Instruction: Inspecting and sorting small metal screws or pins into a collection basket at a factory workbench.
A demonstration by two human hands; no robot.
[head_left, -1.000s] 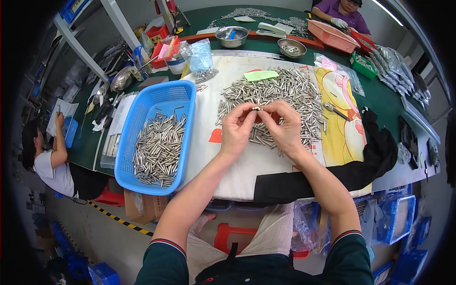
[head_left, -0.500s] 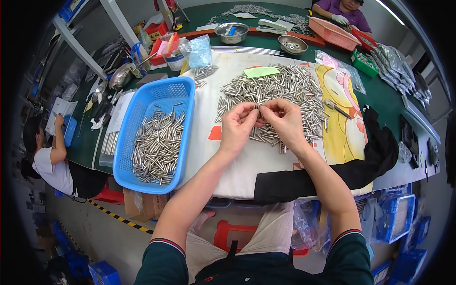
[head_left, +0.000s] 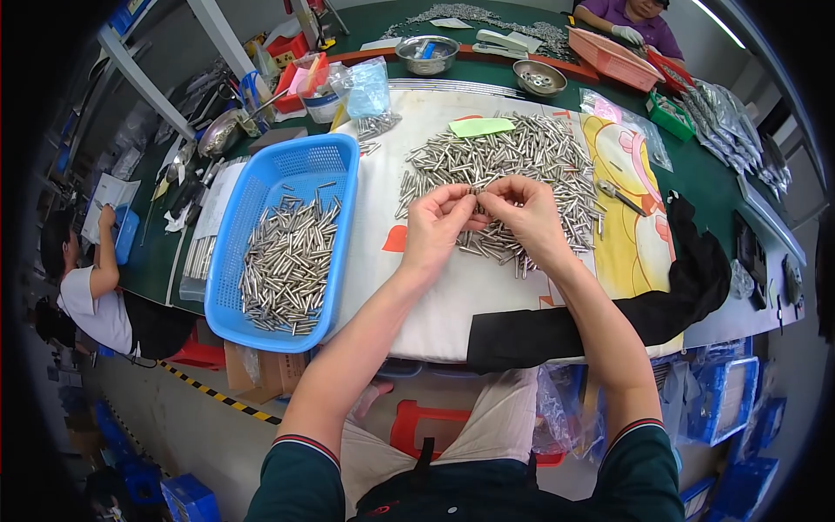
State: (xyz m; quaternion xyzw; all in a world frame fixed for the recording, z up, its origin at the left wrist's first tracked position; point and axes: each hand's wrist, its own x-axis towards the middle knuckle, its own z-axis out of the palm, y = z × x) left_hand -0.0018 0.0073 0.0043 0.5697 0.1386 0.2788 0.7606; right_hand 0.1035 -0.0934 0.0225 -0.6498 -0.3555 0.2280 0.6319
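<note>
My left hand [head_left: 432,228] and my right hand [head_left: 529,219] meet over the near side of a heap of short metal pins [head_left: 544,158]. Both are closed, thumbs and fingertips pinched together around a small metal pin [head_left: 475,192], mostly hidden by the fingers. The heap lies on a pale printed cloth [head_left: 374,287], with a green slip of paper [head_left: 481,128] on its far side. Left of my hands stands a blue plastic basket [head_left: 224,252] holding many similar pins [head_left: 291,270].
A black cloth sleeve [head_left: 526,337] lies along the near edge, under my right forearm. A pen-like tool [head_left: 619,198] rests right of the heap. Metal bowls [head_left: 427,54] and a pink basket [head_left: 613,61] stand at the back. Two other people sit at far right and left.
My hands stay pinched together in nearly the same spot, with slight finger movement. The whole view has shifted a little.
</note>
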